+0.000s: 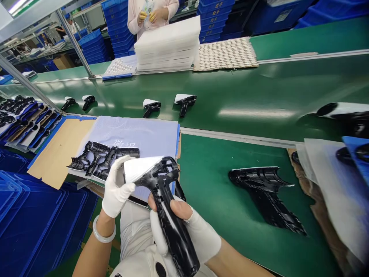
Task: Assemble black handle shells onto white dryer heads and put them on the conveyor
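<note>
Left-hand fingers pinch white film covering top of glossy black plastic pistol-grip housing, lower centre of frame; right-hand fingers wrapped around its handle.

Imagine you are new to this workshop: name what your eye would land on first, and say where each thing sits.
The glossy black plastic moulding stands out first, gripped at bottom centre by the left hand and right hand, with white film on its head. Beyond it, a green conveyor belt crosses the view carrying similar black mouldings, with a tall stack of white foam sheets at its far side.
</note>
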Demonstrator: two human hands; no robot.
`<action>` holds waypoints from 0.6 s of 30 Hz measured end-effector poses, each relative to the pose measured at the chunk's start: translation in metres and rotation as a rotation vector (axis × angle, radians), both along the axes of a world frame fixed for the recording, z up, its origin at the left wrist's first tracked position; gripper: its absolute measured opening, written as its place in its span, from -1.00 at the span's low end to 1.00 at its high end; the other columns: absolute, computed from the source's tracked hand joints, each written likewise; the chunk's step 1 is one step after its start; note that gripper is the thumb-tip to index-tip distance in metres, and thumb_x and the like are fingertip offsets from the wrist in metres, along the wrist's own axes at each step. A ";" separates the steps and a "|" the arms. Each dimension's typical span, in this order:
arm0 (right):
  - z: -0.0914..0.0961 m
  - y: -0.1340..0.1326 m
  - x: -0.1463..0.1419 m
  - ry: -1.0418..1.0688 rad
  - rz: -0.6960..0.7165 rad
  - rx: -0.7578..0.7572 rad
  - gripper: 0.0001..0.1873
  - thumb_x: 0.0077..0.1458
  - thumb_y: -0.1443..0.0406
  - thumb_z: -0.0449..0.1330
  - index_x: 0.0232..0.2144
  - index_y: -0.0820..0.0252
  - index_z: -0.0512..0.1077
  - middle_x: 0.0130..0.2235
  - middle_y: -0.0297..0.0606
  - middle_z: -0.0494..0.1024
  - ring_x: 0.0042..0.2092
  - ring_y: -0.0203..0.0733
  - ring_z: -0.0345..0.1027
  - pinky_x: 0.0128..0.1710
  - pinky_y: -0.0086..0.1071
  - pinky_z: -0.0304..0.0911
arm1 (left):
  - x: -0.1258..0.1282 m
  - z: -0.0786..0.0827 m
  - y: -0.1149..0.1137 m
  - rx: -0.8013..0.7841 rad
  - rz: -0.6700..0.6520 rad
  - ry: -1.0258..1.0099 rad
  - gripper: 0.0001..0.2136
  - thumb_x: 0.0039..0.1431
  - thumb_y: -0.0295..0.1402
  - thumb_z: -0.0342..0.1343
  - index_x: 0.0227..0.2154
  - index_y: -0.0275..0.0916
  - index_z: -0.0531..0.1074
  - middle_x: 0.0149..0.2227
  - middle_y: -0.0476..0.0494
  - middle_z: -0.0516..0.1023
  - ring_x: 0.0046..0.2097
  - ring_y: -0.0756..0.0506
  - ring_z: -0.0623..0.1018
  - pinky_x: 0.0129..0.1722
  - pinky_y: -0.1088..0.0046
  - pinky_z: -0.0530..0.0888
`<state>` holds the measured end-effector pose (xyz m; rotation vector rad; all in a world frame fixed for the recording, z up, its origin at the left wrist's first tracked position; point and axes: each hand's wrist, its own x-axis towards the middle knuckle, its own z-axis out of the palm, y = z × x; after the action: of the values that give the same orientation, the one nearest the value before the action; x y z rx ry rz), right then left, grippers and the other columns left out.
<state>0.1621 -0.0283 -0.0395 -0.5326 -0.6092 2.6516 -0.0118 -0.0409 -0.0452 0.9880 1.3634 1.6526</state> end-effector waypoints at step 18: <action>-0.014 0.027 -0.009 -0.281 0.251 0.714 -0.78 -0.24 0.24 0.17 -0.61 0.15 0.17 -0.52 -0.40 0.18 -0.43 -0.33 0.02 -0.49 -0.44 0.04 | 0.018 -0.001 -0.005 0.127 0.129 0.096 -0.47 0.12 0.20 0.06 -0.08 -0.14 0.45 -0.08 -0.20 0.51 -0.01 -0.22 0.51 0.07 0.22 0.43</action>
<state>0.1528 -0.0015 -0.0532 -0.6309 -1.7058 2.3374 0.0062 -0.0463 -0.0460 1.0840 1.4256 1.8271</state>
